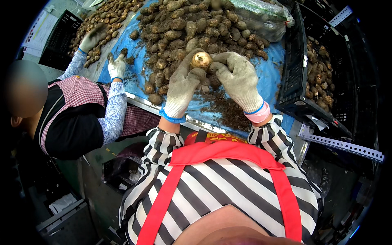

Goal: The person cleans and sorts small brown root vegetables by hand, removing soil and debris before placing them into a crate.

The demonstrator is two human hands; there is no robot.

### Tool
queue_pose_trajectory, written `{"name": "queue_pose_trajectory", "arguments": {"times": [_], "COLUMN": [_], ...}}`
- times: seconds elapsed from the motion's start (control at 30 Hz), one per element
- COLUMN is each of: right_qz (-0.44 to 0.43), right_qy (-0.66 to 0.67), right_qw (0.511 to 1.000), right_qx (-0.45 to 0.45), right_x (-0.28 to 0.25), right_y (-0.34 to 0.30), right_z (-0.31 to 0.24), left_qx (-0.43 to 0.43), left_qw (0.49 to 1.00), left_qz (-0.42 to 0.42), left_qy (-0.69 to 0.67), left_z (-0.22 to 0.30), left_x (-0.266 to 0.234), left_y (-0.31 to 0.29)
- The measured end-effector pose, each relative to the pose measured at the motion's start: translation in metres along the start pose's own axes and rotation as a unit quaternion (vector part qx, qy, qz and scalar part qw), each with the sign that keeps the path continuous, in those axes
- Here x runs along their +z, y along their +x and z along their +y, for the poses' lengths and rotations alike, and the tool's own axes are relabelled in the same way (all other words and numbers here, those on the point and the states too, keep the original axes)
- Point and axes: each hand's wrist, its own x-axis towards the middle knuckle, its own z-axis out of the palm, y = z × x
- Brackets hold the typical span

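A pale, round, cleaned bulb is held up between both my hands. My left hand, in a dirty grey glove, grips it from the left and below. My right hand, gloved the same way, pinches it from the right. Behind them a big heap of brown, soil-covered bulbs lies on a blue sheet over the table. Loose dark soil is scattered under my hands.
A co-worker on my left reaches gloved hands into another pile of bulbs. A black crate with bulbs stands at the right, another black crate at the far left. A clear plastic bag lies at the back.
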Motion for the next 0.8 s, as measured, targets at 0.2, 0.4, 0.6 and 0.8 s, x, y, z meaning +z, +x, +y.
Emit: {"name": "queue_pose_trajectory", "arguments": {"times": [0.2,0.4,0.6,0.8], "right_qz": [0.045,-0.010,-0.029,-0.045], "right_qy": [-0.039,-0.073,-0.130,0.141], "right_qw": [0.993,0.989,0.990,0.988], "right_qx": [-0.097,-0.130,0.054,-0.045], "right_x": [0.007,0.008,-0.004,0.002], "right_y": [0.004,0.006,0.018,-0.003], "right_z": [0.012,0.006,0.038,0.019], "left_qx": [0.004,-0.013,0.040,0.000], "left_qw": [0.936,0.911,0.908,0.937], "left_qz": [-0.113,-0.070,-0.142,-0.047], "left_qy": [-0.335,-0.405,-0.392,-0.347], "left_z": [-0.021,-0.026,-0.016,-0.012], "left_x": [-0.003,0.003,-0.004,0.002], "left_y": [0.000,0.000,-0.002,-0.008]}}
